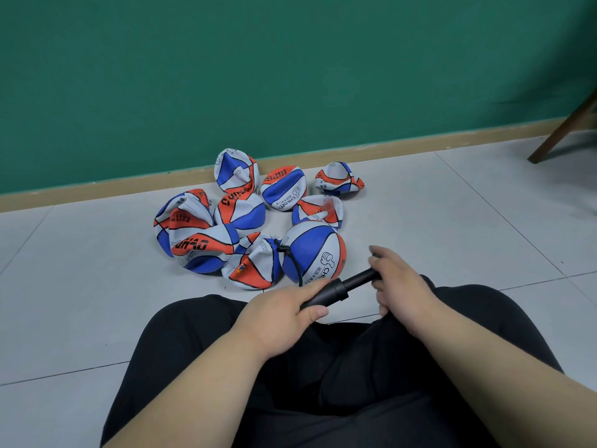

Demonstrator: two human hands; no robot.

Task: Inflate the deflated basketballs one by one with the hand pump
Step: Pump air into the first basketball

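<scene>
The person is pumping air into the rounded basketball (310,247), which is sitting on the floor just beyond the left hand (277,315). That hand is curling its fingers round the near end of the black hand pump (349,284), the right hand (397,279) is gripping the far end, and a thin black hose (292,263) is running from beside the left fingers up to the ball. This ball is looking nearly full, so the next move is probably a few more strokes, then pulling the needle and reaching past both hands to the crumpled balls (200,240) lying beyond.
</scene>
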